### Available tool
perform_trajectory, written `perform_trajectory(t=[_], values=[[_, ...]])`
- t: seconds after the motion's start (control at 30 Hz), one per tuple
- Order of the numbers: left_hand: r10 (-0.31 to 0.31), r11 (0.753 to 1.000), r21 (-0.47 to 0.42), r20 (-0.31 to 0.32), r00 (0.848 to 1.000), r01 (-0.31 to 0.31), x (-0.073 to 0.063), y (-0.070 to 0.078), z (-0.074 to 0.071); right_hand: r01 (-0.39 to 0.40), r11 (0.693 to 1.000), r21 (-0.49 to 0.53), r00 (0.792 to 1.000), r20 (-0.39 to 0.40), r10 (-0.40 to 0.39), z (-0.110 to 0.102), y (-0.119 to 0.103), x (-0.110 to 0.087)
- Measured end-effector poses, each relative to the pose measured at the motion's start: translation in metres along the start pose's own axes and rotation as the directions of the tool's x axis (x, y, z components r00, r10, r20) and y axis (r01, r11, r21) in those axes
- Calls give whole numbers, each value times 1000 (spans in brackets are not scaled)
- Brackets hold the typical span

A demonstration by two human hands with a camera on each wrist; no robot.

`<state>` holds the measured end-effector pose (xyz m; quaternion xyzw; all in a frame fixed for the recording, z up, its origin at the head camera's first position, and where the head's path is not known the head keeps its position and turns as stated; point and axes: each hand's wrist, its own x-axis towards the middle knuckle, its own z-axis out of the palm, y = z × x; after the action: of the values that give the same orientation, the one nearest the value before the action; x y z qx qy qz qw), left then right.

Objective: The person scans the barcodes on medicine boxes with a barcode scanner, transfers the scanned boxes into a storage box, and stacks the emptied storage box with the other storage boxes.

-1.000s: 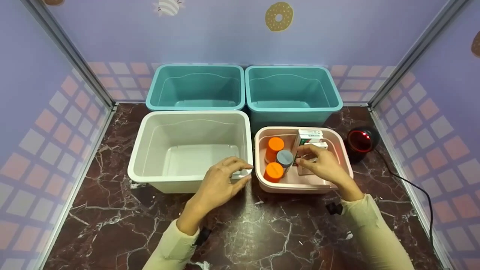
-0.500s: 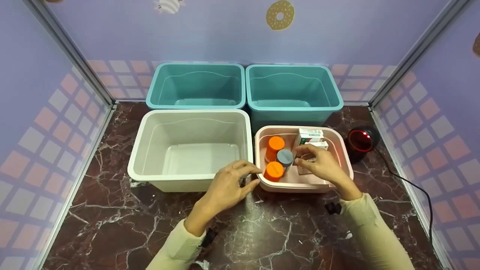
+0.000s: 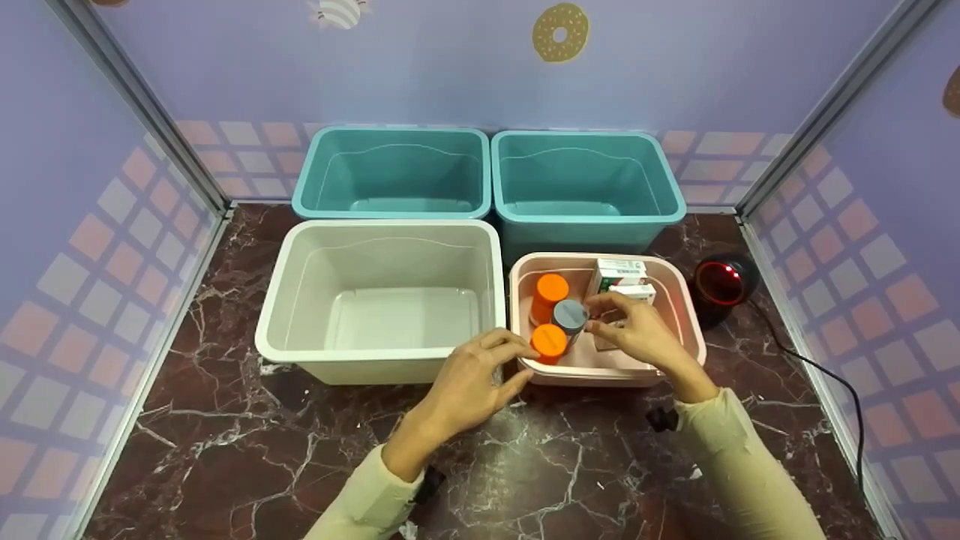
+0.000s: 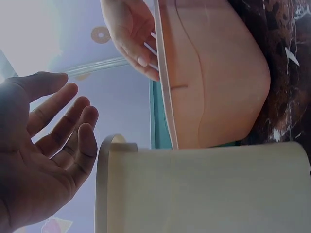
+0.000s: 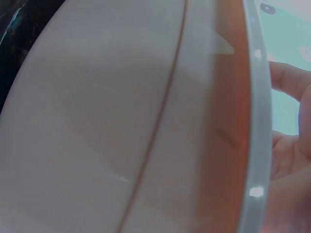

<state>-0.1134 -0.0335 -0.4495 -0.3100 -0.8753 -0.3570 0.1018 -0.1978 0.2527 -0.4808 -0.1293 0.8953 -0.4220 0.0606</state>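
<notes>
In the head view a pink bin point(image 3: 615, 373) holds two orange-lidded bottles point(image 3: 552, 288) and a grey-lidded bottle point(image 3: 569, 316) between them. White cardboard boxes point(image 3: 621, 268), one with green on it, stand at its right side. My right hand point(image 3: 636, 330) reaches over the bin, its fingertips at the right edge of the grey lid, with a gap between finger and thumb. My left hand point(image 3: 472, 382) hovers at the bin's front left corner, fingertips beside the nearer orange lid. Loosely bent fingers with nothing in them show on the left hand point(image 4: 53, 141) in the left wrist view.
A large white bin point(image 3: 360, 357) stands left of the pink one. Behind are two teal bins point(image 3: 390, 215) point(image 3: 592, 220), side by side against the wall. At right sits a black device point(image 3: 721, 283) with a red-lit face and a cable point(image 3: 825, 369).
My left hand has moved right, from the white bin's corner to the pink bin's corner. My right hand has shifted slightly left to the grey lid. Bottles and boxes stay put.
</notes>
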Motion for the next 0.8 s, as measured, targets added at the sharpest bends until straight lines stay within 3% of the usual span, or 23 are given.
perform_trajectory(t=[0.6, 0.8], values=[[-13, 1000, 10, 71, 997, 13, -2, 6, 26, -44, 994, 104, 999, -3, 45, 8, 5, -1], [-10, 1000, -3, 66, 998, 10, -3, 1, 36, -37, 997, 64, 999, -32, 39, 9, 3, 0]])
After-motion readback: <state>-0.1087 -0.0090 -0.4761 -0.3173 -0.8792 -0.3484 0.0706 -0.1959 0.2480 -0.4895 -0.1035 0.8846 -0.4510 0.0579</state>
